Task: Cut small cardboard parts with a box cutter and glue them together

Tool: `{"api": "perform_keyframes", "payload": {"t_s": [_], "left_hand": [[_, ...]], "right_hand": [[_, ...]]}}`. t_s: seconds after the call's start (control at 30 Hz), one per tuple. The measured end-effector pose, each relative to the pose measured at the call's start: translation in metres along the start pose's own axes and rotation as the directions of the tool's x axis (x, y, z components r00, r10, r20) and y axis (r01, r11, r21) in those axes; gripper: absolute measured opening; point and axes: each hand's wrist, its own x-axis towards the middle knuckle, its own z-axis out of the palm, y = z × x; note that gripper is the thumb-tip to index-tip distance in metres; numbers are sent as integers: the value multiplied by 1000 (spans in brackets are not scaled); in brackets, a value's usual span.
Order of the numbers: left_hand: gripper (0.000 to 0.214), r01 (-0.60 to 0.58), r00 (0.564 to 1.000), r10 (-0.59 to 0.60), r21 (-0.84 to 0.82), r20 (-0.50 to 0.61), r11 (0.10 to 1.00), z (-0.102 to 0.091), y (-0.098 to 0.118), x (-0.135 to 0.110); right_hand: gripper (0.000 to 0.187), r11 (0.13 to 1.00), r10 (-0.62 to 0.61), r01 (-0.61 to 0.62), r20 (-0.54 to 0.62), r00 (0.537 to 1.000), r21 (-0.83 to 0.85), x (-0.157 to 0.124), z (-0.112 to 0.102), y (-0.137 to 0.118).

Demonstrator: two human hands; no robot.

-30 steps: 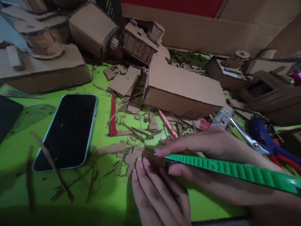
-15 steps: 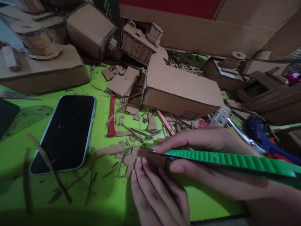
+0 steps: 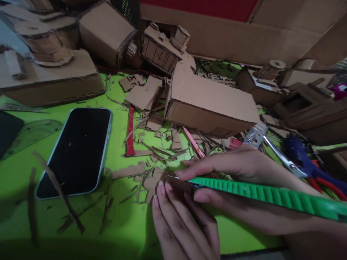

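My right hand [image 3: 241,162] grips a green box cutter [image 3: 252,187] between thumb and fingers, its handle running off to the right. The thin blade points left, low over a small cardboard piece [image 3: 152,183], and I cannot tell how deep it sits in it. With fingers close together, my left hand [image 3: 185,225] presses that piece against the green tabletop [image 3: 127,231]. Part of the piece is hidden under the left fingers and in the shadow of the right hand.
Left of the hands lies a phone [image 3: 78,151] with a cardboard strip across it. Behind are a cardboard box shape [image 3: 211,97], a pink pencil [image 3: 193,141] and many scraps. Scissors [image 3: 292,166] lie at the right, while cardboard models [image 3: 51,79] stand around the back.
The rear end of the box cutter has dropped, so it slants more, and its tip has shifted slightly left. My left hand stays on the cardboard piece. The whole view has shifted slightly.
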Motion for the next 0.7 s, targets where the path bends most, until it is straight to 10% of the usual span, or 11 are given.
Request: {"api": "perform_keyframes", "payload": {"t_s": [0.37, 0.7], "left_hand": [[20, 89, 988, -83, -41, 134, 995, -15, 4, 4], [17, 39, 998, -39, -6, 40, 999, -6, 5, -3]], "right_hand": [[17, 999, 48, -47, -21, 999, 21, 1, -2, -4], [18, 999, 37, -37, -26, 999, 10, 0, 0, -3]]}}
